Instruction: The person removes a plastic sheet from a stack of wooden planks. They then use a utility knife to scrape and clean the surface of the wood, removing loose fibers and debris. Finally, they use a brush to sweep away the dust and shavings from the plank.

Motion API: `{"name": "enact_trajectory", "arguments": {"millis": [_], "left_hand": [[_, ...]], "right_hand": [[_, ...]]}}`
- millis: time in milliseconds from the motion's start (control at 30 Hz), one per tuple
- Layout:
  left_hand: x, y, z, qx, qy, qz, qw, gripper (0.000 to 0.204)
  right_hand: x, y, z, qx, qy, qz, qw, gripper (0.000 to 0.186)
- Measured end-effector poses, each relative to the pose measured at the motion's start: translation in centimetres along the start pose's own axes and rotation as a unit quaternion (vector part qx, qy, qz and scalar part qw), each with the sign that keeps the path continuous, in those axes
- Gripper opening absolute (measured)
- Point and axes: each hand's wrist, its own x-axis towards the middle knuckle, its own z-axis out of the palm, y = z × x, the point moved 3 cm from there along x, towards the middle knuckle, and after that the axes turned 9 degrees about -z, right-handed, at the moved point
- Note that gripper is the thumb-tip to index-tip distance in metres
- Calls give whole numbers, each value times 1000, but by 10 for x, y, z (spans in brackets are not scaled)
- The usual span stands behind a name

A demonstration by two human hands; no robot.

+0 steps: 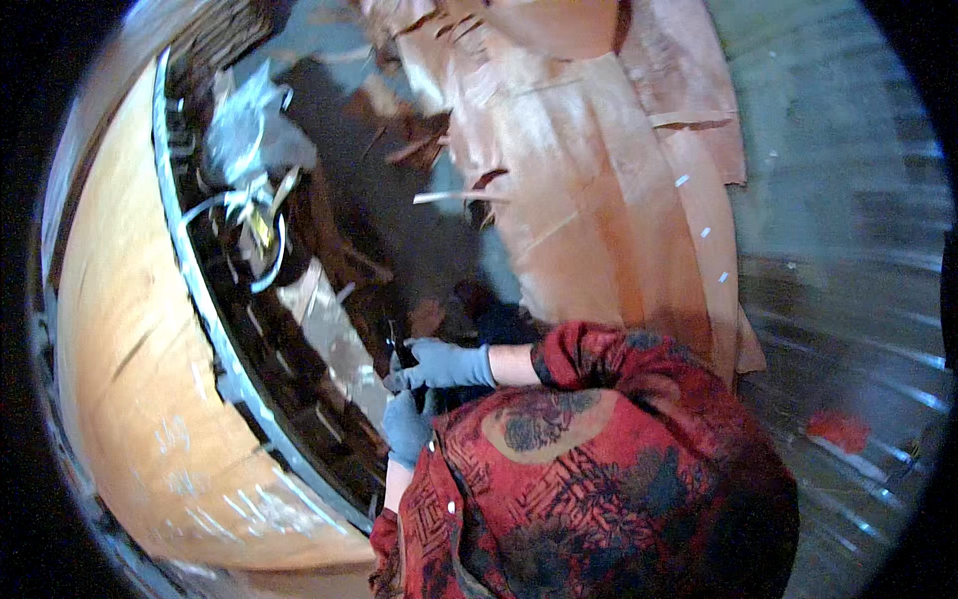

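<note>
My hands, in blue-grey gloves, are close together in front of my red patterned shirt (599, 449). The fingers of my right hand (454, 365) are closed around a small dark tool (394, 351) with a thin, light tip pointing away from me. Its exact kind is too small to make out. Just below and nearer, my left hand (404, 429) is curled. Whatever its fingers may hold is hidden. Beyond my hands lies a long pale scrap piece (334, 334) among dark clutter.
A curved-looking tan board (130, 399) with chalk marks and a metal edge (235, 384) runs along the left. Large tan, leather-like sheets (599, 200) lie ahead. A clear plastic bag (254, 135) and loose strips (454, 197) are at far left-centre. Something red (838, 431) lies at right.
</note>
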Motion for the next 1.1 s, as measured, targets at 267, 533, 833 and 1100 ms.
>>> {"name": "enact_trajectory", "arguments": {"millis": [267, 533, 833, 1100], "left_hand": [[31, 73, -16, 16, -101, 291, 951, 41], [37, 37, -29, -77, -163, 204, 962, 34], [105, -6, 2, -93, -313, 190, 926, 35], [46, 122, 36, 49, -285, 383, 877, 38]], "right_hand": [[-120, 118, -95, 209, 461, -9, 862, 12], [-352, 267, -6, 61, 572, 345, 742, 27], [-367, 345, 178, 51, 471, 378, 796, 34], [-405, 403, 391, 93, 378, 437, 811, 27]]}}
